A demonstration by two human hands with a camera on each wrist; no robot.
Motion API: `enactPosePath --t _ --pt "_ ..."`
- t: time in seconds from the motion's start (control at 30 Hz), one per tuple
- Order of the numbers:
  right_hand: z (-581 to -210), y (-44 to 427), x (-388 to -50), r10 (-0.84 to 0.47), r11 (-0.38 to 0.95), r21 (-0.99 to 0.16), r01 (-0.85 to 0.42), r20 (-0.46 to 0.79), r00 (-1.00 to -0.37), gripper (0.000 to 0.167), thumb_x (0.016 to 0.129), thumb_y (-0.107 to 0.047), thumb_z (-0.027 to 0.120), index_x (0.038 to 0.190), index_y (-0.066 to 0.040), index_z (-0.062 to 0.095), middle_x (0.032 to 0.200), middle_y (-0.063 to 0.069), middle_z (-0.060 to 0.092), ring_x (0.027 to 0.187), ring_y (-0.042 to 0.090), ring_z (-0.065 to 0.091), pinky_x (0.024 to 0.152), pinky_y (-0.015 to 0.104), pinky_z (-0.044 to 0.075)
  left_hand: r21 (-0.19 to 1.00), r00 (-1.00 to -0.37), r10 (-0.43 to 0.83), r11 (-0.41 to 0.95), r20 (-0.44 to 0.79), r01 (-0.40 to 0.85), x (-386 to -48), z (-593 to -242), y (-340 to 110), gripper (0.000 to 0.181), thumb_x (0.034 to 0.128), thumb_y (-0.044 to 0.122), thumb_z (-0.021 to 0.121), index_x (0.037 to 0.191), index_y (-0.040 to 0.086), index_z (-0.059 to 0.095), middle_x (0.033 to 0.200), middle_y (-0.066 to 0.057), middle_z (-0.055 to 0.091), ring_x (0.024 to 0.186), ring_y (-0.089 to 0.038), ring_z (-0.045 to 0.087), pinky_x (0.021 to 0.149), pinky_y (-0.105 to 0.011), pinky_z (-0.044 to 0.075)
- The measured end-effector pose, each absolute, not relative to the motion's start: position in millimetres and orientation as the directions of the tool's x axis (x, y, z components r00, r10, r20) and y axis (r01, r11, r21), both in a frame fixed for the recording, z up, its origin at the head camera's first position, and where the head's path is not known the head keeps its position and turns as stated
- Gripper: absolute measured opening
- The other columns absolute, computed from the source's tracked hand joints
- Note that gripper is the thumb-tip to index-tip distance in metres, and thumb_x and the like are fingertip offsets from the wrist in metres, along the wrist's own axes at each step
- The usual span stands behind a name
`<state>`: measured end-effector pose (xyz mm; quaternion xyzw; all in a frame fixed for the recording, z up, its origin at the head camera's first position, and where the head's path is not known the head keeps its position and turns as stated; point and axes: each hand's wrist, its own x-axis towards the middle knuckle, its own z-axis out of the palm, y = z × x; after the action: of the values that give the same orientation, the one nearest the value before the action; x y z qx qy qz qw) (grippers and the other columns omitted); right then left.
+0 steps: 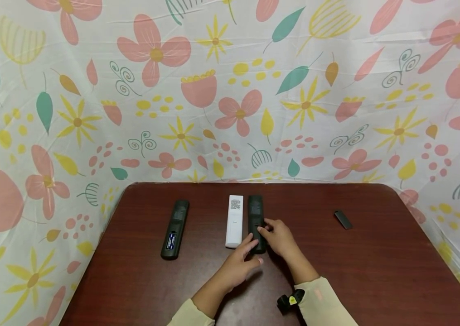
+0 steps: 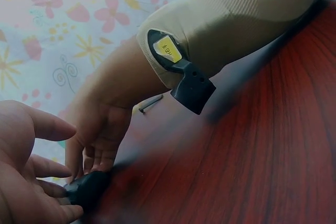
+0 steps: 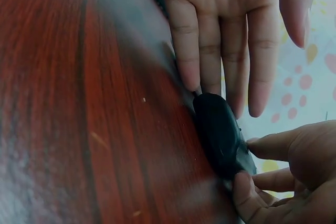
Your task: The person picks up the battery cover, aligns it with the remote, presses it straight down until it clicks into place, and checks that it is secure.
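A black remote control lies face down on the table between my hands. My right hand holds its right side, with thumb and fingertips against the lower half; the right wrist view shows thumb and finger on the remote's end. Beside the lower left edge is my left hand, its fingers extended and the fingertips touching or close to the remote. A white remote control lies just left of it. Farther left, another black remote control shows batteries in its uncovered compartment.
A small black battery cover lies apart on the right of the brown wooden table. Flower-print cloth hangs behind the table and along its sides. A black wrist camera sits at the right sleeve's cuff.
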<state>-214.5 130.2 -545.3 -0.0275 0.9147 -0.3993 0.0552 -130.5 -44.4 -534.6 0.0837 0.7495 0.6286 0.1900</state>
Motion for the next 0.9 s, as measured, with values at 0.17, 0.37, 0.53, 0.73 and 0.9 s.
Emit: enactPosePath --t 0.17,0.37,0.53,0.73,0.9 --pt "-544.3 131.2 -212.7 -0.097 0.651 -0.759 0.009 -0.095 -0.991 0.053 0.099 -0.025 0.065 0.139 0.008 0.055 0.109 0.019 0.061 0.078 0.018 0.064 0.068 0.031 0.055 0.975 -0.913 0.367 0.188 -0.179 -0.116 -131.0 -535.3 -44.2 0.064 0.0981 0.023 0.062 0.155 0.006 0.039 0.170 -0.004 0.018 0.154 -0.037 0.024 0.122 -0.056 0.025" --pt "-544.8 131.6 -212.5 -0.087 0.623 -0.782 0.033 -0.111 -0.990 0.052 0.098 -0.023 0.066 0.139 0.007 0.055 0.110 0.020 0.061 0.072 0.016 0.064 0.064 0.029 0.056 0.977 -0.916 0.363 0.184 -0.171 -0.109 -131.0 -534.1 -43.4 0.063 0.0975 0.022 0.063 0.154 0.006 0.040 0.170 -0.005 0.018 0.153 -0.037 0.025 0.122 -0.056 0.025" --pt "-545.5 132.2 -211.9 -0.088 0.623 -0.782 0.030 -0.108 -0.990 0.053 0.098 -0.023 0.067 0.139 0.007 0.055 0.111 0.020 0.061 0.070 0.015 0.064 0.063 0.028 0.056 0.981 -0.920 0.359 0.163 -0.156 -0.103 -130.6 -534.0 -42.8 0.063 0.0966 0.020 0.064 0.154 0.005 0.041 0.170 -0.006 0.019 0.153 -0.037 0.026 0.122 -0.054 0.025" --pt "-546.2 132.0 -211.9 -0.090 0.614 -0.789 0.027 -0.104 -0.990 0.053 0.097 -0.022 0.068 0.138 0.008 0.055 0.111 0.021 0.061 0.069 0.015 0.064 0.062 0.028 0.056 0.984 -0.923 0.352 0.142 -0.156 -0.112 -130.9 -535.0 -42.6 0.063 0.0962 0.020 0.065 0.153 0.005 0.042 0.170 -0.008 0.020 0.153 -0.036 0.026 0.123 -0.052 0.025" --pt "-544.9 131.8 -211.6 -0.087 0.608 -0.793 0.038 -0.114 -0.990 0.053 0.097 -0.022 0.068 0.139 0.007 0.055 0.111 0.020 0.061 0.069 0.015 0.065 0.062 0.028 0.056 0.982 -0.920 0.355 0.147 -0.166 -0.120 -131.7 -535.5 -43.4 0.065 0.0963 0.022 0.065 0.154 0.006 0.041 0.170 -0.009 0.019 0.153 -0.037 0.026 0.123 -0.052 0.025"
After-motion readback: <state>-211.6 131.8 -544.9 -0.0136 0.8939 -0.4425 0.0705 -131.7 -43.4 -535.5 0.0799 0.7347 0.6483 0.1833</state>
